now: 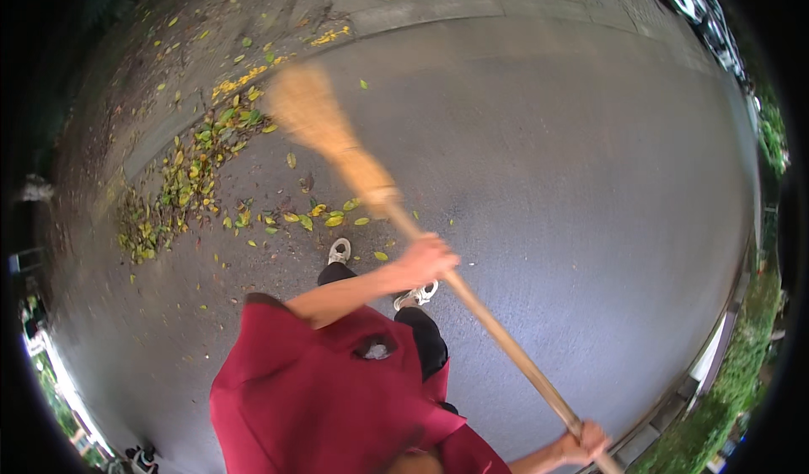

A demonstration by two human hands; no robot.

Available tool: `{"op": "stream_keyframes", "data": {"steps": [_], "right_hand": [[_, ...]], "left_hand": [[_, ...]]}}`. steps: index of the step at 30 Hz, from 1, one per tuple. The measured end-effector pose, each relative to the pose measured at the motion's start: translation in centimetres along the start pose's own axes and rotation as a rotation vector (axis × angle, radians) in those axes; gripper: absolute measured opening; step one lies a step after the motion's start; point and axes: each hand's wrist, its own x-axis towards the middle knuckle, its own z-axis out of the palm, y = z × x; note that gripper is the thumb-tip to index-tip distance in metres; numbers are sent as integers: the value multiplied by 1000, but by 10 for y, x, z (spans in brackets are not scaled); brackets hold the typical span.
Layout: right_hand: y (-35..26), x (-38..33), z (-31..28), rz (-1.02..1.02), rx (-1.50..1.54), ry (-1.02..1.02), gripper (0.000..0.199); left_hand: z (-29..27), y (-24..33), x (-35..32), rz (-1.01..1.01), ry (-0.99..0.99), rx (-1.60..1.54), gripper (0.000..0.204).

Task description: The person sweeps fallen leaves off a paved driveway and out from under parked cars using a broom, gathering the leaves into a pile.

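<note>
Broom point(396, 213): one, long axis from lower right up to upper left, blurred head over the road by the leaf pile point(190, 179)
Left hand point(428, 259): fingers closed round the mid handle, nearer the head
Right hand point(584, 443): fingers closed round the handle's end
Count: two hands, one broom, one pile, scattered leaves beyond counting

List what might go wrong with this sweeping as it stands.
1. The broom head is blurred mid-swing, so it may scatter the gathered leaf pile rather than collect it.
2. Loose leaves lie just ahead of the white shoe; stepping on them might cause a slip.
</note>
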Motion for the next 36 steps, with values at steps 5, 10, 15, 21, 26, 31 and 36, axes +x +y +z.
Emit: {"op": "stream_keyframes", "data": {"steps": [5,10,15,21,26,31,36], "right_hand": [[-32,-59,-8,82,-164,-122,30],[19,-130,129,86,-205,-187,34],[134,-187,271,235,-153,-502,38],[272,-283,298,724,114,-523,38],[192,-256,194,706,218,-386,39],[28,-210,-38,370,330,-171,35],[-212,-273,-274,-49,99,251,28]], "left_hand": [[42,-38,122,175,62,-177,11],[27,-151,67,79,147,-287,11],[-55,-242,-189,-507,286,-166,14],[-182,-303,-347,-729,34,256,7],[-189,-185,-343,-581,-53,322,4],[-96,-11,-290,-159,-150,71,10],[43,202,-256,242,-328,-289,8]]}}
